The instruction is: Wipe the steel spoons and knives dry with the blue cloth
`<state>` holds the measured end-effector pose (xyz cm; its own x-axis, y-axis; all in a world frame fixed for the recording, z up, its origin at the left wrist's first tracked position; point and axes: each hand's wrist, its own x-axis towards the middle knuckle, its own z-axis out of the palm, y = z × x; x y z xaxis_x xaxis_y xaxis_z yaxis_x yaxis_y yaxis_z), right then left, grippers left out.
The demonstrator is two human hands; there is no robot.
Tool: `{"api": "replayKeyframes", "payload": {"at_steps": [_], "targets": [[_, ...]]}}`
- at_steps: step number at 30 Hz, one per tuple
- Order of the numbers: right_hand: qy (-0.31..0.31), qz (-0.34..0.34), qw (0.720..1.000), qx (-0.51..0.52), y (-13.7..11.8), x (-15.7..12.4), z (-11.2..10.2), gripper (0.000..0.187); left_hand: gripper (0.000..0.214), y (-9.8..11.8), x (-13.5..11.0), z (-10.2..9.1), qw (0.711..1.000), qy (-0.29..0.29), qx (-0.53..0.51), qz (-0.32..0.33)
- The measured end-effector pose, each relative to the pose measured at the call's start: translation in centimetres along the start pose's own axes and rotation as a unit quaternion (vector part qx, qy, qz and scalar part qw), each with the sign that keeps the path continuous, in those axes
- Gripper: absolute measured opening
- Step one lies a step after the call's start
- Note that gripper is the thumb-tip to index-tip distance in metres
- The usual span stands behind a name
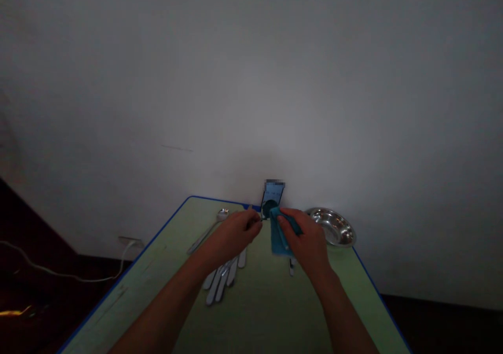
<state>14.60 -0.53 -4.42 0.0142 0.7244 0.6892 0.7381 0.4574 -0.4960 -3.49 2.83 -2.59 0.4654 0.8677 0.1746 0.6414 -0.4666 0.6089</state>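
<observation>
Folded teal cloth [280, 241] hangs from my right hand [308, 236], whose fingers are pinched round its upper part. My left hand [239, 231] is closed, with thumb and fingers together. A thin tip shows at its fingertips, too small and dark to name. The two hands are apart, level with each other above the table. Beneath my left hand and forearm lie several cutlery handles [222, 283], their other ends hidden. A large spoon [208, 232] lies left of that hand. Below the cloth a small piece of cutlery [291, 267] is partly covered.
The pale green table [271, 312] has a blue edge and stands against a grey wall [251, 92]. A phone [274, 190] leans upright at the back. One steel bowl [334, 227] sits at the right rear corner. A white cable [78, 279] runs along the left.
</observation>
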Motion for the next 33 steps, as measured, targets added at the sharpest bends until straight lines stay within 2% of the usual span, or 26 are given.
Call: {"api": "replayKeyframes", "payload": {"at_steps": [7, 12, 21, 29, 33], "targets": [[-0.040, -0.044, 0.996, -0.073, -0.2, -0.2, -0.4, 0.024, 0.018, 0.2, -0.2, -0.1, 1.000, 0.019, -0.010, -0.014], [-0.035, -0.055, 0.995, -0.080, -0.1, -0.6, -0.5, 0.023, 0.018, 0.2, -0.2, 0.1, 0.999, -0.001, -0.046, -0.018], [-0.057, -0.056, 0.993, -0.084, -0.3, -1.0, -0.4, 0.018, 0.019, 1.3, -0.4, 0.3, 0.998, -0.027, -0.054, -0.001], [-0.062, -0.046, 0.989, -0.123, -0.3, -1.1, -0.3, 0.015, 0.019, 1.1, -0.4, 0.9, 0.998, -0.034, -0.035, 0.031], [-0.066, -0.030, 0.989, -0.133, -0.3, -1.1, -0.3, 0.014, 0.018, 1.3, -0.3, 1.0, 0.999, -0.045, -0.014, 0.026]]}}
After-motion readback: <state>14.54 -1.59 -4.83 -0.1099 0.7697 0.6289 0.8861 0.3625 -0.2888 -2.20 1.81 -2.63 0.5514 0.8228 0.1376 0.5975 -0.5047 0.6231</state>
